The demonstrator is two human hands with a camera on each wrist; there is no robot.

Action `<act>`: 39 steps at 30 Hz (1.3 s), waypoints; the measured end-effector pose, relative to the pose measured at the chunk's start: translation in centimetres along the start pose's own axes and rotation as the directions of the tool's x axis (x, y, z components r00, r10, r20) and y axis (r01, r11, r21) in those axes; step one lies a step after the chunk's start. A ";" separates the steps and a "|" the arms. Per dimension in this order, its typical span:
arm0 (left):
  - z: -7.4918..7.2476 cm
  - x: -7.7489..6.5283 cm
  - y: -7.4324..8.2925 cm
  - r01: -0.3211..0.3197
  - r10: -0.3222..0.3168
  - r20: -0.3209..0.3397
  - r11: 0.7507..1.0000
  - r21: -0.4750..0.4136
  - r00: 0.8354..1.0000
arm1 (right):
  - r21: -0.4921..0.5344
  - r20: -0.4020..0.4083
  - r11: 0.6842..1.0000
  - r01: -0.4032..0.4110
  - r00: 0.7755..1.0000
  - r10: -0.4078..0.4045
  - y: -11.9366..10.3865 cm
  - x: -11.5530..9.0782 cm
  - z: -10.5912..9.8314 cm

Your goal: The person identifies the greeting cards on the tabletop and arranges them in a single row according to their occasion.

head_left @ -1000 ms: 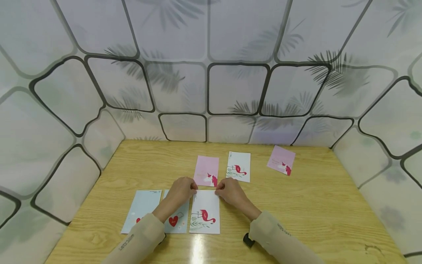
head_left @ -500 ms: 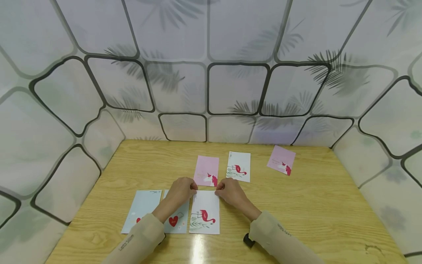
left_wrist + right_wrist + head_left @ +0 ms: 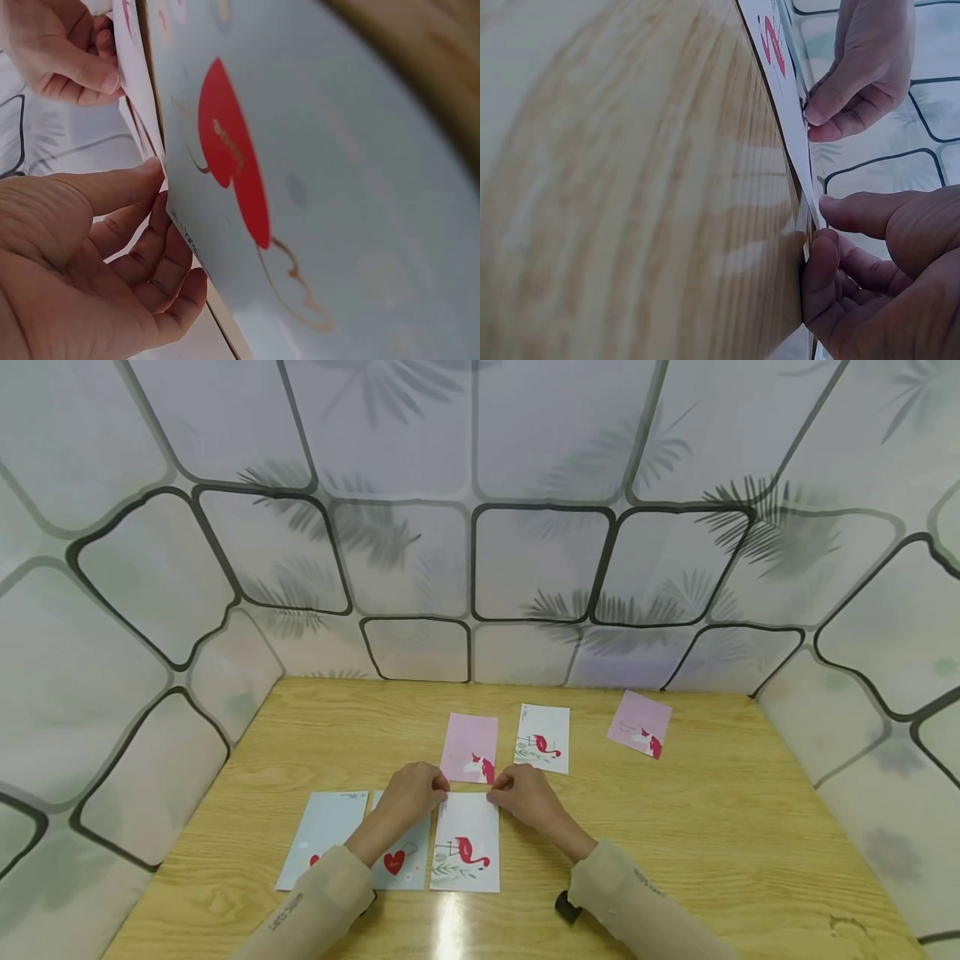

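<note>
Lying flat near the front middle of the tabletop point(image 3: 712, 827): a white card point(image 3: 467, 842) printed with a red flamingo and green leaves, long side running 12 to 6 o'clock. Touching its 9 o'clock edge, a pale blue card with a red heart point(image 3: 402, 860), and beside that at 9 o'clock another pale blue card point(image 3: 322, 838). Sitting just past the white card at 12 o'clock, a pink card point(image 3: 470, 748); at 1 o'clock, a second white flamingo card point(image 3: 543, 738); well apart at 2 o'clock, a tilted pink card point(image 3: 640, 723).

Showing light wood grain with a bright glare streak at the front edge, and carrying a small black object point(image 3: 566, 907) by the right sleeve. Closing in on 3 sides: pale walls point(image 3: 540, 452) patterned with dark rounded outlines and grey palm-leaf shadows.

Pinching the white card's far left corner between thumb and curled fingers: the left hand point(image 3: 408, 792), partly covering the heart card. Pinching the far right corner the same way: the right hand point(image 3: 522, 794), fingers curled under. Reaching in from 6 o'clock, both forearms in beige sleeves point(image 3: 315, 906), knuckles facing up.
</note>
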State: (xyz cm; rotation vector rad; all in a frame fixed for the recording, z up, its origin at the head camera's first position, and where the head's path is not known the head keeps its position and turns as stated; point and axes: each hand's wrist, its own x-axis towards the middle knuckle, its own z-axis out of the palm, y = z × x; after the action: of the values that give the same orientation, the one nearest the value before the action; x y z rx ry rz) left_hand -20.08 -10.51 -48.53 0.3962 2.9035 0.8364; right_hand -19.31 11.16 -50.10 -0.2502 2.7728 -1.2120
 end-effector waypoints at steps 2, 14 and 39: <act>-0.1 0.0 0.0 0.013 -0.013 -0.005 1.000 -0.009 1.000 | 0.010 0.000 1.000 -0.007 1.000 0.007 0.1 -0.1 0.0; -1.1 0.3 0.5 -0.041 0.041 -0.095 0.999 0.002 0.995 | 0.073 0.038 0.997 0.001 0.999 -0.003 0.6 -1.0 -1.5; -3.8 5.3 5.9 -0.203 0.191 -0.110 0.973 -0.108 0.975 | 0.051 -0.045 0.998 0.025 0.999 -0.022 4.4 1.0 -10.7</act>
State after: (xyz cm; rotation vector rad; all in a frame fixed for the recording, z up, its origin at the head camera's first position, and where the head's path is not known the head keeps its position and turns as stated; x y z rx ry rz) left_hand -24.46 -6.17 -42.24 0.6586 2.9193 1.0806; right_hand -22.48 21.64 -46.11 -0.2550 2.7792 -1.3086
